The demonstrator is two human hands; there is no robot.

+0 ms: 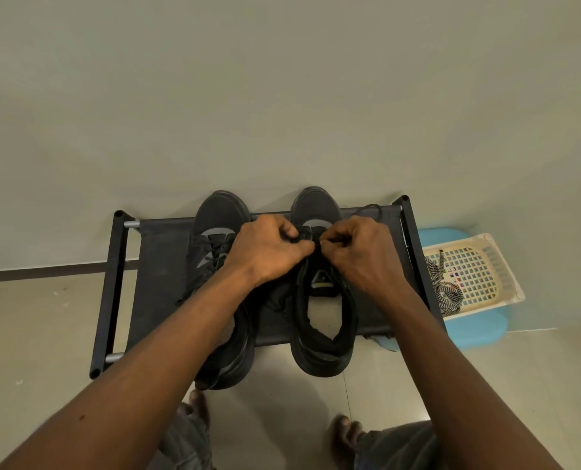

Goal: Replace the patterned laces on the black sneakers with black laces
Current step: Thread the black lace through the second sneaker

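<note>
Two black sneakers stand side by side on a low black rack. The left sneaker carries a black lace through its eyelets. Over the front eyelets of the right sneaker, my left hand and my right hand meet, and each pinches a black lace with curled fingers. The right sneaker's tongue and opening show below my hands. The patterned black-and-white laces lie in the cream basket to the right.
A cream plastic basket rests on a light blue stool right of the rack. A plain wall stands close behind the rack. Another loose black lace lies at the rack's back right. My bare feet are on the tiled floor below.
</note>
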